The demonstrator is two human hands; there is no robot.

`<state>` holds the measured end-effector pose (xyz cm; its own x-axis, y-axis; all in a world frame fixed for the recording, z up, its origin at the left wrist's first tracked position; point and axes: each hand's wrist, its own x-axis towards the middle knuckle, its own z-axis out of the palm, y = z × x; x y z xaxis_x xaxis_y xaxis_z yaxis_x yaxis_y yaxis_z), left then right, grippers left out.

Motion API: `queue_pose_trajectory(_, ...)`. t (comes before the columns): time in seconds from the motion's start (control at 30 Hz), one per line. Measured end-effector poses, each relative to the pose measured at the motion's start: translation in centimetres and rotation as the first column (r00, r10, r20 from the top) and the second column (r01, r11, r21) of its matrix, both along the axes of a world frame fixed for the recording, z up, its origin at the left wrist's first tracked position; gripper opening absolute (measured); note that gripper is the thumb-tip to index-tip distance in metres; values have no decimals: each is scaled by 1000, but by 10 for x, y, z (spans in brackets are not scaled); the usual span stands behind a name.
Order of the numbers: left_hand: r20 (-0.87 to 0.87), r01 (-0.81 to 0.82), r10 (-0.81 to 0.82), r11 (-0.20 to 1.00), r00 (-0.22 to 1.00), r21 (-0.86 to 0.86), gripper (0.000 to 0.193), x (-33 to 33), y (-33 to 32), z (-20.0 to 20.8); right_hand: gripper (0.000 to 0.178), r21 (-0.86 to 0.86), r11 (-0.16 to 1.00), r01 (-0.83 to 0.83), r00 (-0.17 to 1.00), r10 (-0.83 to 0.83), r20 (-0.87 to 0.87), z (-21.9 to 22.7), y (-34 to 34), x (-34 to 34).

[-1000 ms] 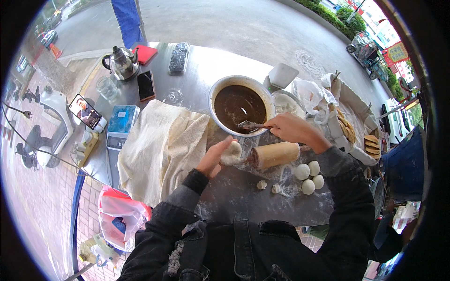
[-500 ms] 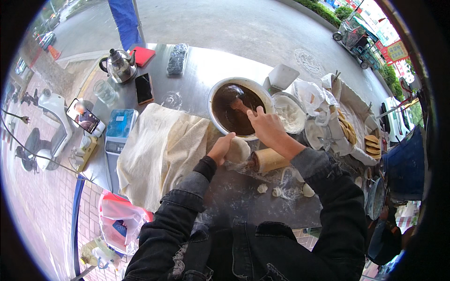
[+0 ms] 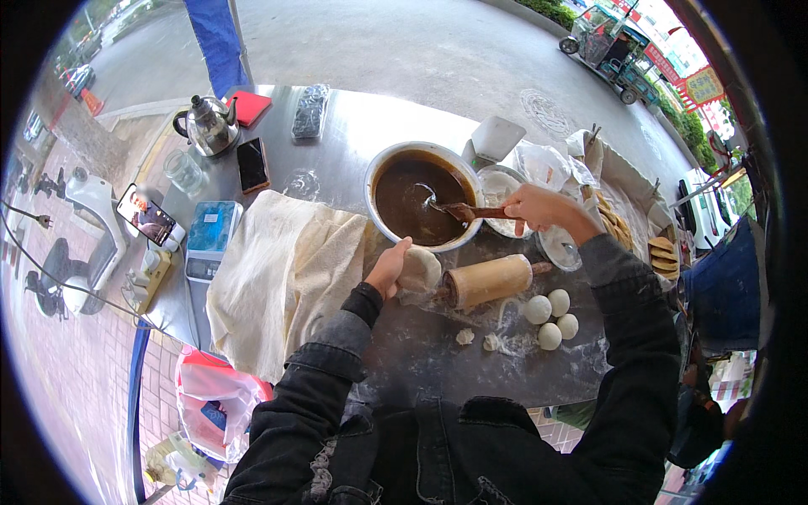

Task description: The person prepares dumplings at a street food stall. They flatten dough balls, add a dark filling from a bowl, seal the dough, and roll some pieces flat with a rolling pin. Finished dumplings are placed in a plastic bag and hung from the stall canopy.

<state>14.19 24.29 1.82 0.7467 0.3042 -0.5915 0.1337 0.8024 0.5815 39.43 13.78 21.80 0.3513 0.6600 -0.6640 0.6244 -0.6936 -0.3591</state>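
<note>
My left hand (image 3: 389, 268) grips a flat round piece of dough (image 3: 420, 271) by its left edge, just below the near rim of a metal bowl. In my right hand (image 3: 541, 207) is the handle of a wooden spoon (image 3: 490, 213), held nearly level. Its head lies over the right rim of the bowl (image 3: 371, 195), which holds a thick dark brown paste (image 3: 408, 198). A pale streak crosses the paste beside the spoon. Under my right forearm's inner side, a thick wooden rolling pin (image 3: 491, 280) and several white dough balls (image 3: 550, 320) lie on the floured metal table.
A cream cloth (image 3: 278, 282) covers the table's left part. Beyond it are a blue-topped scale (image 3: 215, 227), a phone (image 3: 252, 165), a glass jar (image 3: 185, 171) and a kettle (image 3: 209, 126). A flour bowl (image 3: 498, 187) and a cloth-lined basket of flatbreads (image 3: 662, 252) stand right.
My right hand has moved right, drawing the spoon from inside the paste to the bowl's right rim. The dough balls and the rolling pin's right handle have come into view. My left hand stays put.
</note>
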Motion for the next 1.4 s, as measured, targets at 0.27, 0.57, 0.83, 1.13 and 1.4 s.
queue_pose_trajectory(0.27, 100, 61, -49, 991, 994, -122, 67, -36, -4, 13, 30, -143, 849, 508, 497, -425, -757, -80, -47, -26)
queue_pose_trajectory(0.57, 218, 16, -23, 999, 976, 33, 36, -76, -16, 45, 28, 328, 655, 681, 661, -356, -661, -112, -38, -97)
queue_pose_trajectory(0.83, 247, -60, 75, 996, 966, -67, 37, -78, -28, 42, 30, 390, 899, -200, 894, 4, 449, -23, -59, -155)
queue_pose_trajectory(1.13, 313, -94, 98, 995, 945, -27, 40, -83, -31, 51, 30, 414, 909, -49, 928, -112, 356, -85, -30, -186)
queue_pose_trajectory(1.4, 257, -138, 127, 990, 958, 27, 34, -87, -20, 51, 71, 635, 682, -362, 844, -48, 533, -117, 45, -79)
